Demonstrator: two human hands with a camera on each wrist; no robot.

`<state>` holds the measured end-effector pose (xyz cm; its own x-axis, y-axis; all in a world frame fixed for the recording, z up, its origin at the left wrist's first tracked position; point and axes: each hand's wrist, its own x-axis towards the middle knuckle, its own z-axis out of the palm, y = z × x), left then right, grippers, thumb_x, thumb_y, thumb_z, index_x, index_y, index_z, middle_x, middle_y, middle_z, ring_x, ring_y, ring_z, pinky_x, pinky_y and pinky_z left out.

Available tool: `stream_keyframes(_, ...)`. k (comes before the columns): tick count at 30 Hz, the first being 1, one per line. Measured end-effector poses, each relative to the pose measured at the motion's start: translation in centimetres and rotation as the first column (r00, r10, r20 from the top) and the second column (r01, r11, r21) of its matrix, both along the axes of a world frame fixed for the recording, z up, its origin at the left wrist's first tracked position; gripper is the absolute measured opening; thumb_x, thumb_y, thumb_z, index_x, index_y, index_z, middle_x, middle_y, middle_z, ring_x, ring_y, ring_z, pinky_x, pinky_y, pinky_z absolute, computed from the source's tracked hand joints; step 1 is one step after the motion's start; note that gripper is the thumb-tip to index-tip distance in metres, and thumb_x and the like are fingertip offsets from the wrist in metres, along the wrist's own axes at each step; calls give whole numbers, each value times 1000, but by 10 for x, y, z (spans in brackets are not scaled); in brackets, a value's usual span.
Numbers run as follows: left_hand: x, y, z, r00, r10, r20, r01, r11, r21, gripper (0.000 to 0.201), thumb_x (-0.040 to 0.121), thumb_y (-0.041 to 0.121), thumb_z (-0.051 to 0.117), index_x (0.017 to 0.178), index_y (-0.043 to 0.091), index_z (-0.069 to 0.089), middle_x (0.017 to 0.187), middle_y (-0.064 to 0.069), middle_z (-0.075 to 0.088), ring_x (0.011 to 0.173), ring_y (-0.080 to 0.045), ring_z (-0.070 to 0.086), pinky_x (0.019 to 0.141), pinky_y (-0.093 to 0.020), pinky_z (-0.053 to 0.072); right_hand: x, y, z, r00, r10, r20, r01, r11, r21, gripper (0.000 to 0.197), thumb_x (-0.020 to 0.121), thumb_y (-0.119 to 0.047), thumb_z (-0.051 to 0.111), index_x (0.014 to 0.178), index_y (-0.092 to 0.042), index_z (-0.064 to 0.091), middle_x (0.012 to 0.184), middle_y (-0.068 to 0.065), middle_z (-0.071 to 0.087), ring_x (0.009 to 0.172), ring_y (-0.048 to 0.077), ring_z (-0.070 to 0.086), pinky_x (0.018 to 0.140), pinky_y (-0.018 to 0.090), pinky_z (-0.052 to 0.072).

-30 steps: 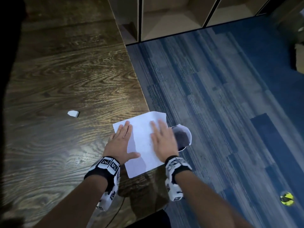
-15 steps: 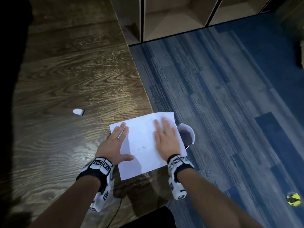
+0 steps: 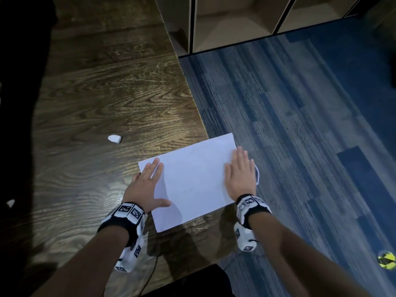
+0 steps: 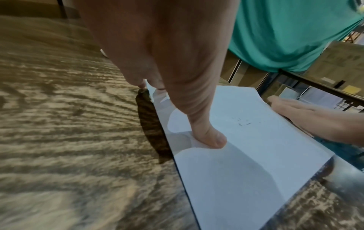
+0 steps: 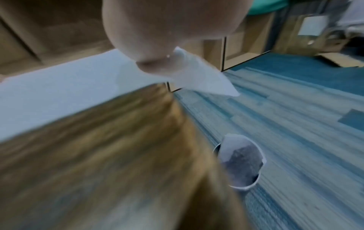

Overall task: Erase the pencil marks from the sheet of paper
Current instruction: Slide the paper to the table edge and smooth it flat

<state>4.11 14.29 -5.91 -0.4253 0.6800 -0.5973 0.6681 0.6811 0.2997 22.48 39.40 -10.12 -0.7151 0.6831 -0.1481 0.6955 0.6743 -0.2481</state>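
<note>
A white sheet of paper [image 3: 192, 179] lies at the right edge of the dark wooden table [image 3: 96, 103], its far right corner hanging past the edge. Faint pencil marks [image 4: 243, 123] show near the sheet's middle. My left hand [image 3: 147, 185] rests flat on the sheet's left edge, fingers straight, thumb [image 4: 208, 138] pressing the paper. My right hand [image 3: 241, 174] lies flat on the sheet's right side with straight fingers. A small white eraser [image 3: 115, 138] sits on the table, far left of the sheet, untouched.
A bin lined with a white bag [image 5: 240, 161] stands on the blue carpet [image 3: 300, 125] just beside the table's edge, under my right hand. Open shelving [image 3: 225, 22] runs along the back. A yellow-black object [image 3: 386, 260] lies on the carpet at lower right.
Both hands have spread apart across the sheet: the right slid toward its right edge, covering most of the bin, and the left toward its left edge. The sheet turned slightly.
</note>
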Motion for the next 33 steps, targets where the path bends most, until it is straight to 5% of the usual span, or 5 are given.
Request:
stream_keyframes(8,-1,-1,4,1000,4,-16,-5,1000,-28,124,79,69,68,158,24,-16,158,14,-35,153,-15,-16,124,-43,13,-54,-119,12,844,533,-65,-536,841,-65,54,101,-44,27,152,-29,19,162,0,5,149,21,2,120,45,7)
stream_keyframes(15,-5,-5,5,999,-39,-19,38,998,-45,126,79,70,67,157,23,-20,158,11,-36,153,-16,-18,124,-43,14,2,-11,6,997,-72,15,72,997,-5,59,102,-41,15,154,-13,13,161,8,6,148,26,8,119,49,15)
stream_keyframes(21,0,12,2,997,-72,-24,71,997,-27,125,80,66,70,158,22,-17,159,11,-35,153,-16,-16,125,-40,8,-56,-108,11,891,449,-71,-454,888,-79,56,101,-44,30,153,-27,16,162,0,1,149,21,-2,120,43,3)
stream_keyframes(29,-2,10,-1,995,-97,-29,95,994,-44,126,80,68,68,157,23,-21,157,11,-38,153,-15,-17,125,-41,8,-8,-12,8,996,-88,23,88,996,-23,62,100,-41,1,154,-11,7,162,9,4,149,25,4,120,45,8)
stream_keyframes(33,-2,10,0,996,-78,-30,77,997,-32,126,80,68,68,157,23,-20,157,11,-37,153,-14,-17,124,-37,10,-53,-75,17,970,232,-76,-238,968,-76,58,100,-40,21,152,-14,19,161,10,13,147,29,10,118,47,11)
